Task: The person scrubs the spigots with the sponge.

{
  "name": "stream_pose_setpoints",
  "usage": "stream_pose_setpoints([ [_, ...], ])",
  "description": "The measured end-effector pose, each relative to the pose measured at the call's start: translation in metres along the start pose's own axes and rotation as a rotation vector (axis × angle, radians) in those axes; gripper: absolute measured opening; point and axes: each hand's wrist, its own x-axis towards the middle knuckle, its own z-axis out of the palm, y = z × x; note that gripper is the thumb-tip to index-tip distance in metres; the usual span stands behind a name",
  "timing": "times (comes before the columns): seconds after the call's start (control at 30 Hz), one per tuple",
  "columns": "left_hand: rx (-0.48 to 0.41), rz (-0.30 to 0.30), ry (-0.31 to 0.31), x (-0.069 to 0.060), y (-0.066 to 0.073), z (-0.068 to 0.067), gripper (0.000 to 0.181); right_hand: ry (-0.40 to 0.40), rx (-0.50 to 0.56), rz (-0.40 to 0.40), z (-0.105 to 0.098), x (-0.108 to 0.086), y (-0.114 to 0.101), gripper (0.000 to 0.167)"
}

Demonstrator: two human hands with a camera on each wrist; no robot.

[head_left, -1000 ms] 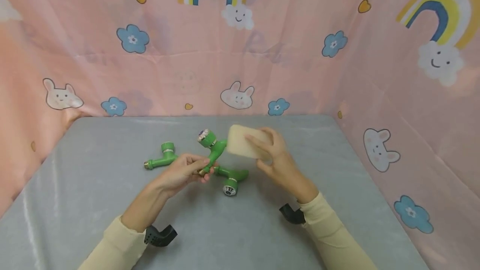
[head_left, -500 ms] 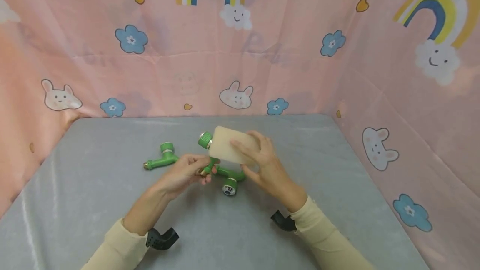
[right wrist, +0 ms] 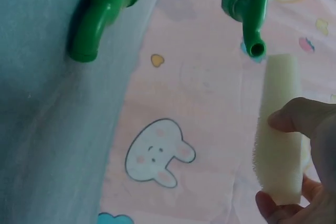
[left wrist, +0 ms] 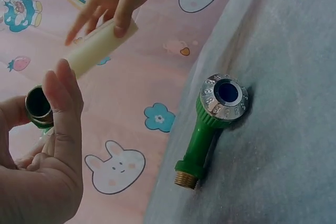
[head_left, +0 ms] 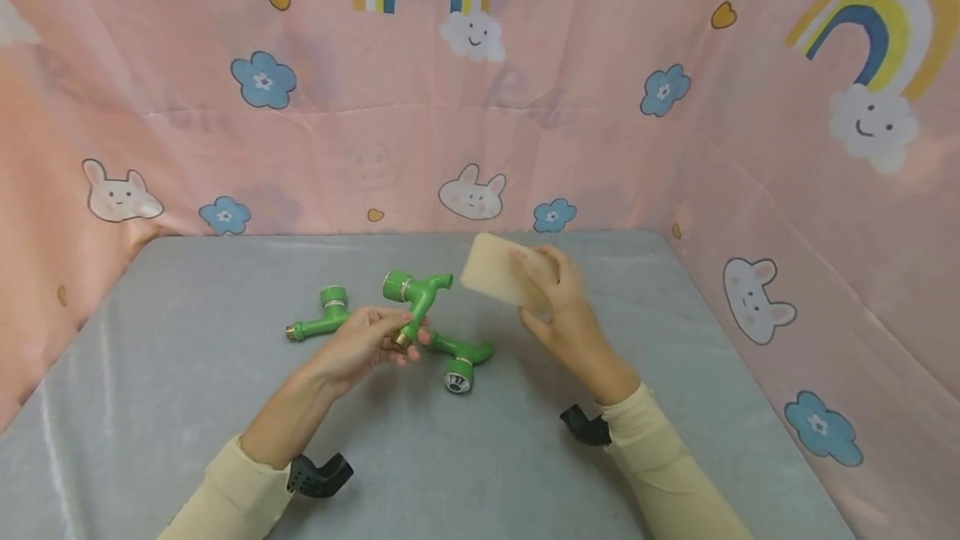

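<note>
My left hand (head_left: 367,344) pinches a green faucet (head_left: 422,298) by its brass-threaded end, the spout pointing up and to the right above the table. Its round knob faces left. In my right hand (head_left: 566,323) is a cream sponge (head_left: 498,269), gripped between thumb and fingers. A gap separates the sponge from the spout; in the right wrist view the sponge (right wrist: 281,129) sits just past the spout of the held faucet (right wrist: 254,19). A second green faucet (head_left: 461,361) lies under the held one, and a third (head_left: 322,319) lies left of it, partly behind my left hand.
A grey cloth covers the table (head_left: 450,473). Pink patterned curtains (head_left: 585,140) rise behind it and along both sides. Black curved pieces (head_left: 321,475) stick out from below both sleeves.
The sponge moved left across the held faucet, covering much of it, then drew back right, clear of it. The faucet has turned in my left hand so its knob points left.
</note>
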Motion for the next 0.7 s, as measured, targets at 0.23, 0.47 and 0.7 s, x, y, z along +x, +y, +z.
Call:
stream_pose_setpoints([
  [0.23, 0.010, 0.016, -0.032, 0.001, -0.001, 0.002, 0.035, -0.030, -0.031, -0.226, 0.017, -0.003, -0.013, 0.068],
  [0.47, -0.003, -0.005, -0.050, 0.000, -0.003, 0.002, 0.030, -0.012, -0.081, -0.177, 0.019, -0.006, -0.003, 0.071],
  [0.7, 0.006, -0.042, 0.010, 0.000, -0.001, 0.002, 0.046, 0.051, -0.136, -0.132, 0.007, -0.001, 0.008, 0.066],
])
